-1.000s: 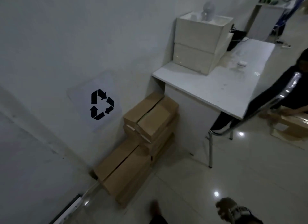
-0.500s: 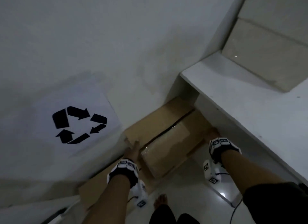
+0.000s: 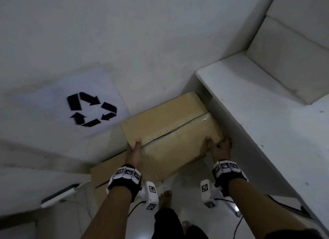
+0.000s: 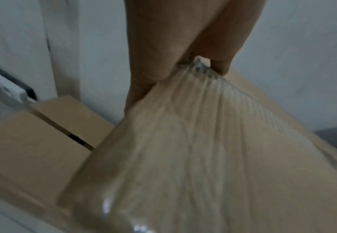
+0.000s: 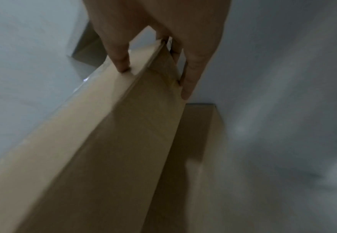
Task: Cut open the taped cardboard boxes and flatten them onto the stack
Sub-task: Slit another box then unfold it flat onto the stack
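Hands are gripping the top taped box (image 3: 170,132) at its near corners, left hand (image 3: 133,154) and right hand (image 3: 219,149) equally near; its taped seam is running away toward the wall, beside the bench (image 3: 258,114), atop lower boxes (image 3: 101,174).

Tan cardboard box (image 3: 170,124), glossy clear tape (image 3: 178,130) streaking its seam. White wall (image 3: 124,34), white sheet (image 3: 58,114) with a black recycling symbol (image 3: 91,109) (three chasing arrows). White desk (image 3: 267,114), black wristbands (image 3: 124,183) carrying black-and-white square markers.
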